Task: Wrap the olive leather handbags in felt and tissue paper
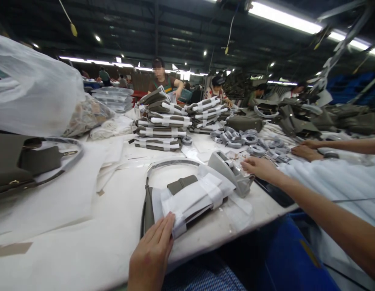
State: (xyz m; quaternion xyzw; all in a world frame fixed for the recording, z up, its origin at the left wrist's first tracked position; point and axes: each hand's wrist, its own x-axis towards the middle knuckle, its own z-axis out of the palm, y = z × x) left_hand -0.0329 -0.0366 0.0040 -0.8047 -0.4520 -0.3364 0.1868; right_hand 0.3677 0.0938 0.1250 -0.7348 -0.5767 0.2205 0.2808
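A greyish-green bag (181,184), partly covered by white wrapping (202,194), lies on the table with its long strap (175,161) looped behind it. My left hand (153,244) rests on the near left end of the wrapping, fingers flat and side by side. Beyond the bag's right end stands a grey tape dispenser (225,167). Beside its far right side is my right hand (261,167), fingers curled and pressed together; whatever they hold is too small to make out.
Stacked wrapped bags (163,131) stand behind, near rolled straps (249,137). Another bag (41,161) and a big plastic bag (35,89) are left. Another person's hands (308,150) reach in from the right. A blue bin (293,254) sits below the table edge.
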